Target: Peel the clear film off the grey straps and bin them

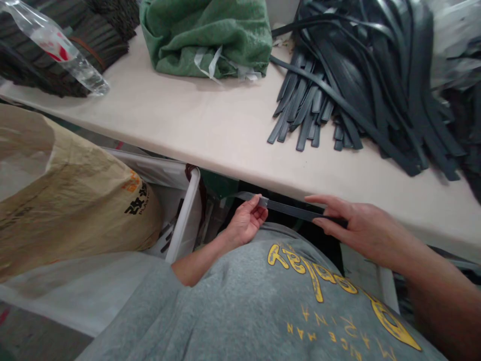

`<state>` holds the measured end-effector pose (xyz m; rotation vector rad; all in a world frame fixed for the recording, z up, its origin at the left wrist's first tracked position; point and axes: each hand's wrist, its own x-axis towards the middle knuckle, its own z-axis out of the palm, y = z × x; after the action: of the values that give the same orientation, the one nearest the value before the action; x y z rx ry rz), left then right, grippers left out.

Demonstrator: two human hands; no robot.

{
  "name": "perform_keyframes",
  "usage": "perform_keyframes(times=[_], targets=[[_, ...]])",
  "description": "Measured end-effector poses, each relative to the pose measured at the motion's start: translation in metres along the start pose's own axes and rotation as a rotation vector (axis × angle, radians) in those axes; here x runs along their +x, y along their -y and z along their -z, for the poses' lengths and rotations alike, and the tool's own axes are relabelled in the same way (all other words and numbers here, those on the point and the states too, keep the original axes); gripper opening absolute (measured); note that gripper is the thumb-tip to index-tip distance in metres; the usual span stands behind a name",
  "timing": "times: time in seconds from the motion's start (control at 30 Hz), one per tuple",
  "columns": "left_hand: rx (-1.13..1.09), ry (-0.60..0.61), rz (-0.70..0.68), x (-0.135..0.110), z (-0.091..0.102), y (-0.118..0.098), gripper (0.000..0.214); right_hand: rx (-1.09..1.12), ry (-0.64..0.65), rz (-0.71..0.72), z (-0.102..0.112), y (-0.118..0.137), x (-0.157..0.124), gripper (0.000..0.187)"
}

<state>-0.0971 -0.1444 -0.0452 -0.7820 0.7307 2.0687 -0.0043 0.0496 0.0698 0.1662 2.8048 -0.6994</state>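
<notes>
Between my two hands a dark strap [291, 209] stretches along the table's front edge. My left hand [246, 220] pinches a small light-grey piece [263, 202] at the strap's left part; whether it is cloth or film I cannot tell. My right hand [358, 228] holds the strap further right, thumb below and fingers above it. Past my left fingers a thin, blurred strip runs on to the left. On the table above my right hand lies a pile of similar black straps [345, 85], their flat ends pointing toward me.
The pale table [180, 118] also bears a green cloth bundle [206, 37], a clear plastic bottle [60, 47] and a dark bundle of strips [22, 60]. Below left, a tan sack [93, 200] stands in a white bin [184, 215].
</notes>
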Motion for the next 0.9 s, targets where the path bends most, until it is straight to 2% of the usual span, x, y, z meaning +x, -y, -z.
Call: perform_keyframes(times=[0.07,0.17,0.27,0.33,0.5,0.57,0.7,0.9], targets=[[0.046,0.009,0.04,-0.002,-0.002,0.005,0.009,-0.046,-0.011,-0.007,-0.004,0.005,0.0,0.038],[0.13,0.038,0.094,-0.005,-0.006,0.014,0.009,-0.09,-0.019,0.006,-0.026,0.019,0.018,0.037],[0.166,0.036,0.094,-0.006,-0.006,0.014,0.011,-0.041,0.004,0.055,-0.038,0.024,0.028,0.039],[0.149,0.006,0.064,-0.005,-0.004,0.01,0.008,0.041,0.018,0.127,-0.031,0.018,0.019,0.039],[0.093,-0.057,0.031,-0.003,-0.004,0.003,0.002,0.255,0.073,0.316,0.007,-0.002,-0.035,0.034],[0.103,-0.065,0.044,-0.004,-0.006,0.003,0.001,0.306,0.088,0.363,0.014,-0.003,-0.051,0.035],[0.134,-0.063,0.088,-0.008,-0.009,0.006,0.004,0.341,-0.097,0.353,0.005,0.0,-0.053,0.027],[0.237,0.026,0.16,-0.019,-0.011,0.01,0.003,0.217,-0.279,0.483,-0.039,0.004,0.0,0.03]])
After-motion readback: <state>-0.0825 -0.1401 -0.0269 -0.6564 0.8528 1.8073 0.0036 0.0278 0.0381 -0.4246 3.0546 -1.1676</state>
